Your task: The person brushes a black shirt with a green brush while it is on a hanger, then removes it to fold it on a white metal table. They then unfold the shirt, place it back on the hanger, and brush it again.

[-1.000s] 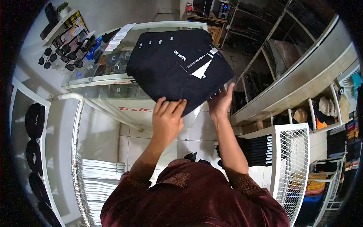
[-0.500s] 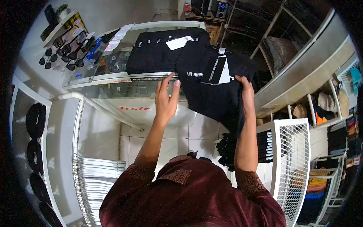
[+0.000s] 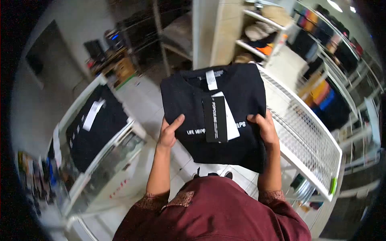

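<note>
Black cloth in the left hand (image 3: 168, 134): closed on one side of a folded shirt (image 3: 245, 96), thumb on front, other fingers mostly behind. Same grip in the right hand (image 3: 265, 129), at the opposite side. Held up in front of the body, over the tiled floor (image 3: 136, 94), collar away from the body. On the shirt front: white lettering, partly under a black tag (image 3: 213, 124), with a white tag (image 3: 232, 128) beside and partly behind; near the collar, a white label (image 3: 211, 80). Past the left hand, a glass counter (image 3: 120, 154) with dark folded clothes (image 3: 96, 130) on top, another white slip (image 3: 93, 115) on those. Past the right hand, a white mesh rack (image 3: 311, 126). Farther off, shelves (image 3: 254, 49) with caps (image 3: 276, 16), plus hanging clothes (image 3: 339, 100), blurry.
</note>
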### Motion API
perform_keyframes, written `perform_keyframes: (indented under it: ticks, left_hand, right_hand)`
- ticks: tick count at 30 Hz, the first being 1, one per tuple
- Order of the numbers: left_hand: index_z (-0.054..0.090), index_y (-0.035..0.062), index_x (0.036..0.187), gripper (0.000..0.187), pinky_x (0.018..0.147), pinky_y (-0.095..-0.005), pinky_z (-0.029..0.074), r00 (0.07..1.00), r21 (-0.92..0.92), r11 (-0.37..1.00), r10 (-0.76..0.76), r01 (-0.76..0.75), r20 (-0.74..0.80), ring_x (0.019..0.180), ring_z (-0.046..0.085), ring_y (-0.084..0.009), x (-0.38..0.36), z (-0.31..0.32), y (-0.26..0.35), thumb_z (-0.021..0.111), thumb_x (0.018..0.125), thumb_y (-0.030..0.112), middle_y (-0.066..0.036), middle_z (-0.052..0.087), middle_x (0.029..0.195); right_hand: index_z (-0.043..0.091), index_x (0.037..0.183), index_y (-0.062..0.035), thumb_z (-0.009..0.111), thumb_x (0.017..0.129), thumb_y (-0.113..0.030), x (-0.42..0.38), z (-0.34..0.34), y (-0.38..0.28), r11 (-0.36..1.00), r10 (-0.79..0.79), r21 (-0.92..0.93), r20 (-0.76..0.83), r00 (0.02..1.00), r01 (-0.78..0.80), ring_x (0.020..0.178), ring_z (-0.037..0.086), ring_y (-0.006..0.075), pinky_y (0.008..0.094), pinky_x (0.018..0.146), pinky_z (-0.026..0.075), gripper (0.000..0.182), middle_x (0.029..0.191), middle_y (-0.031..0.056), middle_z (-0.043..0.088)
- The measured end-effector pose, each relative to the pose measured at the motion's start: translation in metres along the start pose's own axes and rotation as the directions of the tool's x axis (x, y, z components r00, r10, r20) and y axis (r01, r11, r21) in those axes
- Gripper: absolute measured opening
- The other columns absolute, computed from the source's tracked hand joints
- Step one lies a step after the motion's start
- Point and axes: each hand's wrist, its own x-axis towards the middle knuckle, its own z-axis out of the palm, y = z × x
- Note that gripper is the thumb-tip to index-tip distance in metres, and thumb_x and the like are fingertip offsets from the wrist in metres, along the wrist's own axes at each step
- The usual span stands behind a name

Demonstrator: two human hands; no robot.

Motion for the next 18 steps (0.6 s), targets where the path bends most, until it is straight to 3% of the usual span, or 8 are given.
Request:
perform_keyframes:
  ticks: [4,8,10,12,13,14,16,18]
  left_hand:
    - [0.05,-0.0018,0.144,0.051,0.11,-0.0349,0.042,0.961,0.109,0.978,-0.199,0.18,0.193,0.125,0.057,-0.0198,0.032,0.084,-0.038,0.066,0.097,0.009,-0.01,0.06,0.138]
    - [0.049,-0.001,0.145,0.05,0.109,-0.0333,0.043,0.851,0.119,0.943,-0.331,0.31,0.408,0.123,0.058,-0.0178,0.055,0.147,-0.085,0.066,0.099,0.01,-0.008,0.06,0.137]
    - [0.044,0.0002,0.148,0.053,0.108,-0.0377,0.046,0.833,0.149,0.962,-0.271,0.227,0.482,0.125,0.058,-0.0212,0.063,0.188,-0.099,0.064,0.099,0.008,-0.012,0.059,0.139]
    - [0.044,0.0005,0.148,0.054,0.108,-0.0373,0.046,0.751,0.122,0.934,-0.343,0.335,0.565,0.126,0.057,-0.0215,0.071,0.221,-0.102,0.065,0.099,0.009,-0.012,0.058,0.139]
    - [0.044,0.0007,0.148,0.056,0.107,-0.0368,0.046,0.741,0.176,0.909,-0.411,0.378,0.531,0.124,0.058,-0.0224,0.076,0.246,-0.108,0.067,0.098,0.012,-0.012,0.059,0.137]
    - [0.045,0.0004,0.147,0.058,0.106,-0.0361,0.047,0.734,0.183,0.934,-0.355,0.307,0.579,0.122,0.06,-0.0232,0.086,0.263,-0.124,0.07,0.096,0.014,-0.013,0.06,0.135]
    - [0.043,-0.0009,0.148,0.059,0.104,-0.0364,0.049,0.735,0.208,0.944,-0.329,0.254,0.593,0.119,0.061,-0.0234,0.093,0.303,-0.139,0.069,0.097,0.017,-0.013,0.061,0.133]
    - [0.036,-0.001,0.154,0.074,0.108,-0.0396,0.045,0.761,0.318,0.912,-0.009,-0.26,0.648,0.123,0.06,-0.0283,0.118,0.314,-0.203,0.073,0.094,0.022,-0.019,0.059,0.138]
  right_hand:
    - [0.062,0.12,0.0028,0.06,0.083,-0.007,-0.053,-0.076,0.001,0.997,-0.044,0.053,-0.299,0.953,0.062,0.087,0.058,0.0128,0.027,0.082,0.047,0.039,0.1,0.0048,0.064]
    - [0.061,0.122,0.0009,0.061,0.083,-0.009,-0.106,-0.122,0.005,0.998,-0.01,0.044,-0.602,0.799,0.046,0.081,0.057,0.0133,0.0266,0.075,0.047,0.04,0.095,0.0036,0.062]
    - [0.061,0.121,0.0,0.062,0.083,-0.011,-0.126,-0.153,0.004,0.998,-0.066,-0.03,-0.668,0.741,0.062,0.08,0.057,0.0135,0.0264,0.074,0.047,0.04,0.095,0.004,0.062]
    - [0.061,0.12,-0.0001,0.062,0.085,-0.013,-0.142,-0.172,-0.005,0.999,-0.049,-0.046,-0.704,0.709,0.024,0.082,0.057,0.014,0.027,0.075,0.047,0.038,0.097,0.005,0.062]
    - [0.062,0.118,0.001,0.062,0.088,-0.016,-0.149,-0.197,-0.006,0.992,-0.124,-0.112,-0.7,0.703,0.064,0.091,0.059,0.0157,0.0288,0.085,0.046,0.035,0.103,0.007,0.064]
    - [0.064,0.115,0.0022,0.062,0.091,-0.02,-0.153,-0.215,-0.007,0.979,-0.195,-0.179,-0.689,0.697,0.097,0.099,0.062,0.0174,0.0305,0.095,0.046,0.033,0.11,0.009,0.066]
    - [0.062,0.122,0.0031,0.066,0.089,-0.022,-0.151,-0.244,-0.02,0.986,-0.161,-0.142,-0.715,0.68,0.085,0.103,0.062,0.0192,0.0306,0.097,0.045,0.042,0.117,0.0089,0.065]
    - [0.057,0.138,0.0024,0.07,0.09,-0.029,-0.146,-0.271,-0.014,0.969,-0.192,-0.248,-0.722,0.664,0.011,0.11,0.064,0.024,0.0342,0.099,0.046,0.059,0.123,0.0125,0.067]
